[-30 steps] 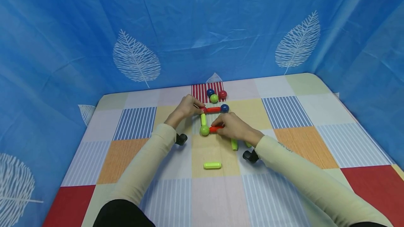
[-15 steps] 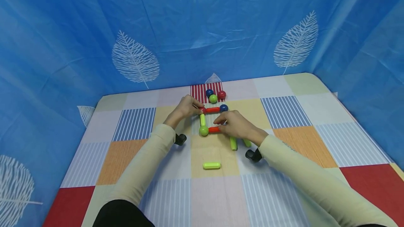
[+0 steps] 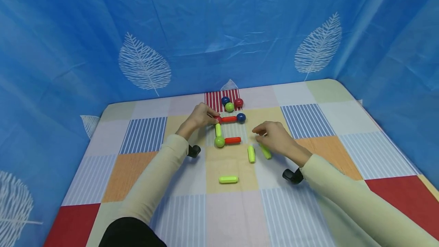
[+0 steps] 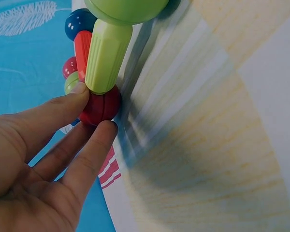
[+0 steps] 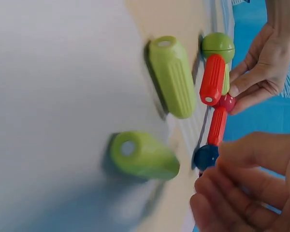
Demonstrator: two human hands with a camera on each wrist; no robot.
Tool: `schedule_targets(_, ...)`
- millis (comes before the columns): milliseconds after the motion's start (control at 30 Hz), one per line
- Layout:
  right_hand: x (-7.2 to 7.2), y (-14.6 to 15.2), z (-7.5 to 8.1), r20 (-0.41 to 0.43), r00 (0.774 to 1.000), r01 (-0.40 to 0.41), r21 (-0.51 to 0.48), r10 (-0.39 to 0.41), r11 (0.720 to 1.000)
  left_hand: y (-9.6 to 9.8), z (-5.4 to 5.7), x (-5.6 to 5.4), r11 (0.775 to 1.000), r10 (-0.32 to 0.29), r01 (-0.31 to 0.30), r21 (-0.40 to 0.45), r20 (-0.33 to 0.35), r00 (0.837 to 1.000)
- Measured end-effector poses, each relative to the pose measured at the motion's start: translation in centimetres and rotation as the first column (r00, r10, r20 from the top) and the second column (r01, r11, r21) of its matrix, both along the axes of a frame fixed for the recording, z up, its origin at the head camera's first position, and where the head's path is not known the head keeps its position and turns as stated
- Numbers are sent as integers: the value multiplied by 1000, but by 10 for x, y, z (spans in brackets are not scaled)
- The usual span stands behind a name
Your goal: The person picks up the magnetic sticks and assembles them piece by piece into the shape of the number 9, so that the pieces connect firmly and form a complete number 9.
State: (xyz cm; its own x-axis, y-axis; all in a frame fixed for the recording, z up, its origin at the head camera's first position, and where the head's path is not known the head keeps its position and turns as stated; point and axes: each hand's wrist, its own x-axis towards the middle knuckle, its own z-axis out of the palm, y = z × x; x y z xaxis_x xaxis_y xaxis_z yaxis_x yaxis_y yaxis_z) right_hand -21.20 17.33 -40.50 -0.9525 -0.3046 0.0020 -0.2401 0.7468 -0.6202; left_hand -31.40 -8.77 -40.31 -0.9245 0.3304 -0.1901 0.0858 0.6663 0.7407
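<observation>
My left hand [image 3: 199, 118] pinches a red ball [image 4: 100, 107] between thumb and fingertips. That ball is the corner of a magnetic rod-and-ball frame. From it a red rod [image 3: 229, 119] runs right to a blue ball [image 3: 241, 117], and a light green rod [image 4: 108, 58] runs to a green ball [image 3: 219, 141]. A second red rod [image 5: 212, 79] sticks out from the green ball, its other end bare. My right hand [image 3: 274, 137] hovers with loosely curled fingers and nothing between them, close over a loose green rod [image 5: 144, 154]. Another green rod [image 5: 173, 77] lies beside that one.
A third loose green rod [image 3: 228, 179] lies nearer the front of the patchwork tablecloth [image 3: 233, 216]. Behind the frame sit a small blue ball [image 3: 225, 100], a green ball [image 3: 229, 106] and a red ball [image 3: 238, 102]. A blue leaf-print curtain [image 3: 219, 41] closes off the back.
My right hand has let go of the red rod at the green ball and moved right, toward the loose green rods. My left hand keeps its pinch on the red ball.
</observation>
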Motion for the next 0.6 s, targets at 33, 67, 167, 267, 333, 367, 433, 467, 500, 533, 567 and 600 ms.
schedule_targets(33, 4, 4, -1, -6, 1000, 21, 2, -21, 1000, 0, 0, 0, 1000, -2, 2, -2, -2, 1000)
schedule_targets(67, 7, 8, -1, -10, 999, 40, 4, -40, 999, 0, 0, 0, 1000, -5, 5, -5, -5, 1000)
schedule_targets(167, 20, 19, -3, -9, 997, 76, 6, -76, 997, -1, 1, 0, 1000, -12, 12, -17, -12, 1000)
schedule_targets(267, 31, 25, -5, -1, 996, 94, 8, -94, 996, -1, 2, 0, 1000, -7, 7, -18, -9, 1000)
schedule_targets(333, 36, 27, -7, -3, 995, 100, 9, -100, 995, 0, 3, 0, 1000, -4, 4, -17, -5, 1000)
schedule_targets(367, 39, 27, -8, -7, 995, 104, 8, -104, 995, 0, 3, 0, 1000, -2, 2, -14, -3, 1000)
schedule_targets(433, 42, 25, -10, -12, 994, 108, -1, -108, 994, 0, 3, 1, 1000, 0, 0, -6, 0, 1000)
schedule_targets(467, 43, 24, -11, -13, 994, 109, -6, -109, 994, 1, 2, 1, 1000, 1, -1, -3, 0, 1000)
schedule_targets(500, 43, 23, -12, -16, 994, 111, -9, -111, 994, 1, 2, 2, 1000, 0, 0, -2, -1, 1000)
schedule_targets(533, 44, 22, -13, -21, 993, 113, -9, -113, 994, 2, 2, 2, 1000, -2, 2, -2, -1, 1000)
schedule_targets(567, 44, 21, -13, -24, 993, 112, -7, -112, 994, 2, 2, 2, 1000, -2, 2, -2, -1, 1000)
schedule_targets(600, 43, 19, -13, -28, 993, 115, -3, -115, 993, 2, 2, 2, 1000, -3, 3, -1, -1, 1000)
